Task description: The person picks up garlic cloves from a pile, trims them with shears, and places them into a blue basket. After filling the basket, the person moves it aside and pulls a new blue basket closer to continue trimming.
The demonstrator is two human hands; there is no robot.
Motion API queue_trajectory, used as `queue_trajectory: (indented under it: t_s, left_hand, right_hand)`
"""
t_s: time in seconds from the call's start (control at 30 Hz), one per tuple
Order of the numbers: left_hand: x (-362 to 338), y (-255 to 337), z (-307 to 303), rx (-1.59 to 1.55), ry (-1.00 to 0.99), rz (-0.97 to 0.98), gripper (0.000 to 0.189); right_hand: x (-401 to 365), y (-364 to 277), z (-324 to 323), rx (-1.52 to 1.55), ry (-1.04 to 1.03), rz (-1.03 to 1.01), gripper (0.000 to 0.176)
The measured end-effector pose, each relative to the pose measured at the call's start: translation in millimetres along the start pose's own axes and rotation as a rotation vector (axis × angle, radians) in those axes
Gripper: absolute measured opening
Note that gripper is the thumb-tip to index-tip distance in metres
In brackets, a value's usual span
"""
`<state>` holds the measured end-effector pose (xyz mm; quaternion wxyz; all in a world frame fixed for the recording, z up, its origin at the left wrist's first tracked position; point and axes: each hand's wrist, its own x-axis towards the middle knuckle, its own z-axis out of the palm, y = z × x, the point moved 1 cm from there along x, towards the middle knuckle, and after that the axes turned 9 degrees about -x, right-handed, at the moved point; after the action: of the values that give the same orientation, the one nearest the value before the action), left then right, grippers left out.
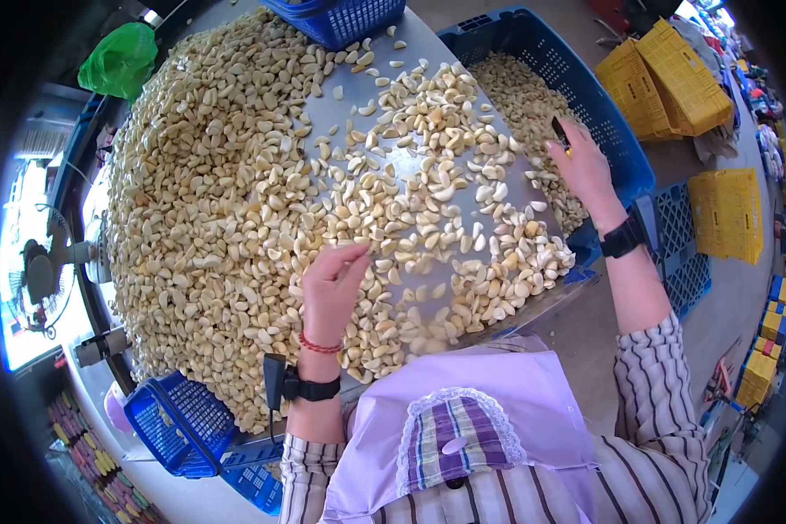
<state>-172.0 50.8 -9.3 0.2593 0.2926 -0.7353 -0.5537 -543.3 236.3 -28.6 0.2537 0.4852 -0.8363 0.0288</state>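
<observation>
Pale, curved cashew nuts point(210, 183) lie in a deep heap over the left of a metal table point(332, 96), thinning to a loose scatter on the right. Above the near part of the scatter is my left hand point(334, 284), its thumb and fingers pinched together; whether a nut is between them cannot be made out. My right hand point(585, 170) is over a large blue crate point(624, 144) beside the table. Its fingers are closed on a small dark tool point(561, 133) with a yellow part. More nuts point(520, 92) fill the bottom of that crate.
A blue basket point(345, 22) stands at the table's far edge, and another blue basket point(183, 419) is at the near left. Yellow crates point(664, 83) stand on the floor to the right. A green plastic bag point(120, 61) and a fan point(48, 271) are at the left.
</observation>
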Motion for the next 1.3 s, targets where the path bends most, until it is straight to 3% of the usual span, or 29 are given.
queue_trajectory:
  t_s: [0.07, 0.1, 0.17, 0.3, 0.4, 0.5, 0.53, 0.57, 0.6, 0.67, 0.8, 0.83, 0.87, 0.93, 0.97, 1.03, 1.07, 1.13, 1.2, 1.27, 1.3]
  left_hand:
    - [5.0, 10.5, 8.0, 0.101, -0.046, 0.033, 0.011]
    - [5.6, 13.6, 12.0, 0.266, -0.121, 0.074, 0.011]
    - [1.8, 4.1, 17.9, 0.596, -0.266, 0.076, 0.013]
    - [-6.8, -19.5, 25.7, 0.741, -0.267, 0.087, 0.014]
    - [-11.5, -14.3, 24.6, 0.487, -0.187, 0.120, 0.013]
    - [-20.7, 9.3, 25.3, -0.328, -0.066, -0.552, 0.009]
    - [-24.9, 16.8, 23.8, -0.330, -0.064, -0.549, 0.009]
    - [-29.8, 22.2, 22.7, -0.536, -0.034, -0.573, 0.009]
    - [-33.4, 26.5, 21.8, -0.741, -0.004, -0.592, 0.010]
    - [-35.8, 33.3, 21.8, -0.828, 0.005, -0.548, 0.012]
    - [-35.9, 45.8, 20.8, -0.877, 0.004, -0.468, 0.014]
    - [-36.6, 46.9, 19.8, -0.834, 0.013, -0.453, 0.012]
    - [-36.7, 48.7, 20.0, -0.790, 0.019, -0.439, 0.011]
    - [-36.9, 49.7, 21.0, -0.785, 0.034, -0.450, 0.011]
    - [-38.5, 44.2, 19.1, -0.970, -0.091, -0.430, 0.011]
    - [-33.2, 36.7, 17.2, -1.410, -0.382, -0.311, 0.018]
    - [-27.5, 39.8, 18.4, -1.410, -0.382, -0.315, 0.018]
    - [-14.3, 51.5, 21.9, -1.586, -0.117, -0.427, 0.016]
    - [3.3, 38.6, 25.8, -1.452, -0.031, -0.457, 0.012]
    - [25.6, 23.6, 33.4, -0.441, -0.088, -0.566, 0.019]
    - [33.8, 14.9, 46.3, -0.247, -0.192, -0.342, 0.021]
  right_hand:
    - [8.4, -18.4, -37.5, 0.665, -0.476, 0.619, 0.048]
    - [6.3, -26.3, -49.5, 0.876, -0.573, 0.739, 0.051]
    - [-1.6, -45.5, -65.5, 1.030, -0.583, 0.786, 0.052]
    - [-18.4, -83.9, -84.1, 1.409, -0.634, 0.796, 0.054]
    - [-28.4, -119.0, -107.7, 1.624, -0.745, 0.702, 0.053]
    - [-33.8, -142.7, -124.1, 1.691, -0.821, 0.532, 0.054]
    - [-30.7, -149.0, -131.5, 1.683, -0.925, 0.424, 0.056]
    - [-28.3, -155.0, -136.4, 1.669, -1.028, 0.311, 0.058]
    - [-27.3, -159.9, -137.7, 1.668, -1.027, 0.302, 0.058]
    - [-26.1, -170.4, -136.9, 1.595, -0.957, 0.055, 0.062]
    - [-28.3, -187.1, -134.2, 1.808, -0.922, 0.006, 0.063]
    - [-19.2, -181.1, -148.0, 1.855, -1.102, 0.126, 0.058]
    - [-21.0, -181.9, -145.3, 1.850, -1.103, 0.134, 0.058]
    - [-25.2, -184.5, -139.4, 1.866, -0.920, 0.045, 0.052]
    - [-24.7, -180.2, -139.8, 1.863, -0.923, 0.055, 0.052]
    - [-21.3, -164.4, -136.0, 1.719, -1.019, 0.500, 0.045]
    - [-18.4, -154.5, -126.8, 1.862, -0.890, 0.617, 0.042]
    - [-13.2, -128.2, -112.3, 2.033, -0.665, 0.800, 0.039]
    - [-8.7, -109.0, -110.7, 2.064, -0.575, 0.870, 0.039]
    - [-5.1, -98.7, -113.4, 2.031, -0.456, 0.947, 0.041]
    - [-4.7, -97.4, -113.8, 2.026, -0.453, 0.964, 0.042]
